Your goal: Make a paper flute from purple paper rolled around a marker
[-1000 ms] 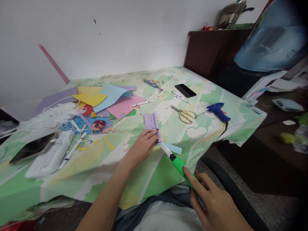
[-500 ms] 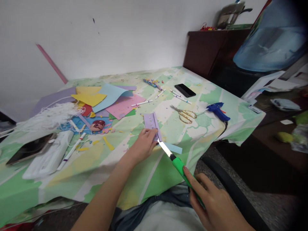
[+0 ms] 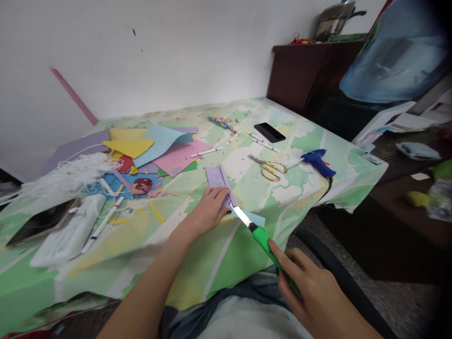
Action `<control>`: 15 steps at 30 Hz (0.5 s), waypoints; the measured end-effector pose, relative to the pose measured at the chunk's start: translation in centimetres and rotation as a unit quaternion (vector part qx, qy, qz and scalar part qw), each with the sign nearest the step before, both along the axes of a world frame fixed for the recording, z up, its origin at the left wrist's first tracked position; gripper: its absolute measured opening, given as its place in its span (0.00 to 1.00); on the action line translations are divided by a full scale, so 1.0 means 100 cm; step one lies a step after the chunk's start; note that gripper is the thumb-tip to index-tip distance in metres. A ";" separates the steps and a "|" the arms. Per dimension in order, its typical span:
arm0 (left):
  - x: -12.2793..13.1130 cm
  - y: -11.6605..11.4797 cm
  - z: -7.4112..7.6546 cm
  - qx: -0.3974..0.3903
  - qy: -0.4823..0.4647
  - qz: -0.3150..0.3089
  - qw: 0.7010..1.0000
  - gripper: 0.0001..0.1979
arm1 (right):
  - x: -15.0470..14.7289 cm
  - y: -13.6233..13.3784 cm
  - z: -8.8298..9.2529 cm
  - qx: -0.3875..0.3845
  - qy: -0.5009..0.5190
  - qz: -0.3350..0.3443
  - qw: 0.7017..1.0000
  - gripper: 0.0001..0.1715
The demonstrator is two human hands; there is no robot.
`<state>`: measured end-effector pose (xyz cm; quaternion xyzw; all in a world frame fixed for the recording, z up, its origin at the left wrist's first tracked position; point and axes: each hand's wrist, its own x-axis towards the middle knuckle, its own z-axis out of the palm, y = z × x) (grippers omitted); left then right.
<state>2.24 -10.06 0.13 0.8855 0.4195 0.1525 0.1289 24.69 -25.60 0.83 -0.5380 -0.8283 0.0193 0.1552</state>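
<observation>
A: What is filling the space before you?

B: A broad desk covered in green, white and yellow patterned cloth (image 3: 348, 162) is stretching out in front of you. At its left, large sheets of purple (image 3: 76, 148), light-blue (image 3: 160, 141) and pink paper (image 3: 180, 157) are overlapping.

A: And your hands?

B: Your right hand (image 3: 312, 285) is grasping the bright green handle of a long-bladed craft knife (image 3: 262, 238), its fingers wrapping around it. Your left hand (image 3: 210, 207) is resting on the desk, its bent fingers pressing on a narrow purple paper piece with a ridge along its right side (image 3: 216, 176); I cannot tell whether they are pinching it.

A: Where is that piece lying?

B: It is lying near the front edge of the desk, between you and the heaped sheets, and the blade's tip is reaching its near end, just beside your left fingers.

A: Anything smaller?

B: A blue plastic glue gun (image 3: 319, 162) is lying to the right, gold-handled metal scissors (image 3: 271, 168) are lying nearer the purple piece, and a flat black phone (image 3: 270, 132) is lying beyond them. A pale-blue paper strip (image 3: 257, 219) is showing beside the blade.
</observation>
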 end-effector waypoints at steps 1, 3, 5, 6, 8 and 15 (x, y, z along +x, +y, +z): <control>0.000 0.000 0.000 -0.001 0.000 -0.001 1.000 0.18 | 0.002 0.000 0.000 -0.003 0.003 0.003 1.000 0.26; 0.000 0.001 0.000 -0.001 0.000 -0.003 1.000 0.18 | 0.005 -0.001 0.001 -0.008 0.003 0.005 1.000 0.26; 0.000 0.001 0.001 0.000 0.000 -0.005 1.000 0.18 | 0.004 0.000 0.002 -0.011 -0.002 0.004 1.000 0.25; 0.000 0.002 0.001 0.000 0.000 -0.006 1.000 0.18 | 0.003 0.001 0.003 -0.009 -0.005 0.002 1.000 0.26; 0.000 0.002 0.002 -0.002 0.003 -0.007 1.000 0.18 | 0.000 0.004 0.003 0.001 -0.013 -0.003 1.000 0.26; -0.003 0.006 -0.001 0.008 0.013 -0.006 1.000 0.21 | -0.006 0.013 -0.002 0.011 -0.022 -0.021 0.999 0.26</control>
